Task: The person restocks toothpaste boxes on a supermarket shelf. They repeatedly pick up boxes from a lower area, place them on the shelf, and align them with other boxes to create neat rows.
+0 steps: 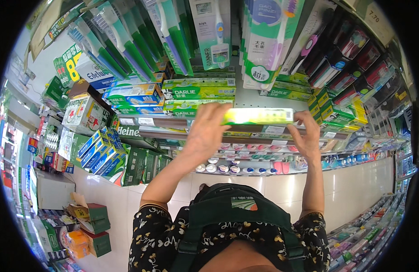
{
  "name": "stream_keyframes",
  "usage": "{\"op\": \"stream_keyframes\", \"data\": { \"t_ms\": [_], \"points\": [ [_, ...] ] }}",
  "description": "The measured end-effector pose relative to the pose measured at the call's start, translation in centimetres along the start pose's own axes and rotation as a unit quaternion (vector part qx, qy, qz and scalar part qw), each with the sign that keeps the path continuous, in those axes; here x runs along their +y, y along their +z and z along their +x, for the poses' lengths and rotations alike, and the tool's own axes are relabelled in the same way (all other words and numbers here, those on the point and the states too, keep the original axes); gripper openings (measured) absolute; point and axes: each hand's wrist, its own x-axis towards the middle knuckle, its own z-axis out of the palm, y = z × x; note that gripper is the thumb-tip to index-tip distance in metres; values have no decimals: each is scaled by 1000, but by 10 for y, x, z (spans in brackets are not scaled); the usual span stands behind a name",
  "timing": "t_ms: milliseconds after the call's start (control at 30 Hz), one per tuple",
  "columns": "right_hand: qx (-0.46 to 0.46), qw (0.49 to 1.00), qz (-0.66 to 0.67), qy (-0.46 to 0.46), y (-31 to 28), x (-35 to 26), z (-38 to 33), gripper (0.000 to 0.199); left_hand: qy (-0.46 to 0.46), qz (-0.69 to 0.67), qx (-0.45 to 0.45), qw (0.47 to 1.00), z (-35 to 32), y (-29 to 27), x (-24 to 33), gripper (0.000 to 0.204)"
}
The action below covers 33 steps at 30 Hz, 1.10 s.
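Observation:
A long yellow-green toothpaste box (258,116) lies level in front of the shelf, its top bright with glare. My left hand (207,131) is closed around the box's left end. At the other end, the curled fingers and thumb of my right hand (306,135) grip the box's corner. Behind it, stacked green toothpaste boxes (198,93) fill part of the shelf. Blue-and-white toothpaste boxes (132,96) are piled to their left, and green and yellow boxes (338,113) sit to the right of my right hand.
Packaged toothbrushes (171,36) hang over the shelf, close above the boxes. Lower shelves hold several bottles (234,169). Stacked cartons (141,163) stand at the left, with an opened cardboard box (89,215) on the floor (123,206). Another stocked shelf (377,231) runs along the lower right.

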Motion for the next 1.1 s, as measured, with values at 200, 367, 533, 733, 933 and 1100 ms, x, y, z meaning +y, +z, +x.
{"op": "stream_keyframes", "data": {
  "t_ms": [200,367,533,733,933,1100],
  "points": [
    [35,993,113,-7,65,-50,39,45,-57,9,18,998,-27,-50,-34,50],
    [-71,981,177,-48,75,-61,51,59,-79,-6,45,996,-27,-77,-38,51],
    [16,988,155,3,112,-65,59,44,-93,45,108,989,-21,-80,-60,52],
    [56,994,83,-32,145,-57,68,41,-35,356,118,926,-17,-49,-95,48],
    [84,996,-28,-1,114,-36,53,37,126,261,189,938,-25,-14,-65,49],
    [4,961,-271,59,59,47,60,41,184,26,-23,982,6,52,-4,53]
  ]
}}
